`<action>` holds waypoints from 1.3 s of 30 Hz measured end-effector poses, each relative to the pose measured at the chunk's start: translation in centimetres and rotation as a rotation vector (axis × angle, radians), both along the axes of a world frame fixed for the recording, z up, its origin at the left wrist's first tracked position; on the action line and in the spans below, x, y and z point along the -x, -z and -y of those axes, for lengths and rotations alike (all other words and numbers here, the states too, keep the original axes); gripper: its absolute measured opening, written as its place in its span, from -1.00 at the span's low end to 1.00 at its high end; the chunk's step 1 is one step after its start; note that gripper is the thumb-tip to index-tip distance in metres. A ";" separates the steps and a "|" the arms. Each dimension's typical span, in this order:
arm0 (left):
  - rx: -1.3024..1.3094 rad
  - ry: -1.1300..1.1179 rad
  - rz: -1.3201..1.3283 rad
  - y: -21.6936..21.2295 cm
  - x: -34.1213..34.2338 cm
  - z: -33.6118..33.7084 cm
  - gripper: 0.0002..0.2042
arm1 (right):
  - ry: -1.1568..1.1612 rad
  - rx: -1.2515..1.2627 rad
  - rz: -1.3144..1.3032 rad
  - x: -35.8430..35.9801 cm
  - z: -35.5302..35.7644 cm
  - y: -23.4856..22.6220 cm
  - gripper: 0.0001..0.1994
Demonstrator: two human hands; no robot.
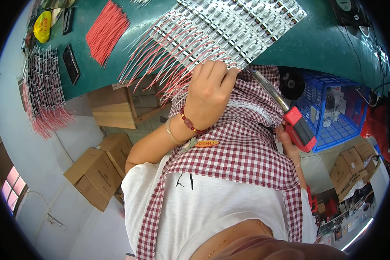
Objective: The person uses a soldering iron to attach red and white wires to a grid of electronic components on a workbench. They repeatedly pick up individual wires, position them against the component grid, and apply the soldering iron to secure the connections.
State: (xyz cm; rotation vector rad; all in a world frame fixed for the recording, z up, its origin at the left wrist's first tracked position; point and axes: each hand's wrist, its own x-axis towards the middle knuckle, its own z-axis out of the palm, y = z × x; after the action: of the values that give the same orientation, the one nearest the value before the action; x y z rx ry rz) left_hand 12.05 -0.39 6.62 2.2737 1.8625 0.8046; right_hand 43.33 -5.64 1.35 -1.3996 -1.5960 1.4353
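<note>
A sheet of small silvery circuit boards lies on the green table, overlapping its near edge. Red and white wires rise from the left part of the sheet and fan out past the table edge. My left hand rests at the sheet's near corner, its fingers bent and pinched together on a thin wire, mostly hidden by the fingers. My right hand is closed around the red and black handle of a soldering iron. The iron's tip points up-left, close to my left fingertips at the sheet's corner.
A bundle of red wires lies at the back left. Finished-looking wired strips hang over the left table edge, near a black phone and a yellow packet. A blue crate stands right; cardboard boxes sit below left.
</note>
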 end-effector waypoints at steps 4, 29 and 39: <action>0.000 0.004 -0.021 0.0 0.0 -0.1 -0.79 | 0.002 -0.018 -0.053 0.1 -0.2 -0.4 -0.84; 0.044 -0.010 -0.128 -0.7 0.4 -0.1 -0.81 | 0.097 0.212 -0.419 2.8 -2.4 -2.6 -0.42; 0.021 -0.168 -0.015 -2.1 1.9 0.7 -0.86 | 0.115 0.146 -0.620 5.0 -5.9 -4.0 -0.50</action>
State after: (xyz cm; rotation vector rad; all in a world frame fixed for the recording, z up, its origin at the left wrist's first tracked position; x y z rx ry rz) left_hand 10.15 -1.13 8.70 2.1382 2.0806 0.7867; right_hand 38.31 0.26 5.32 -0.9591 -1.0173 1.7224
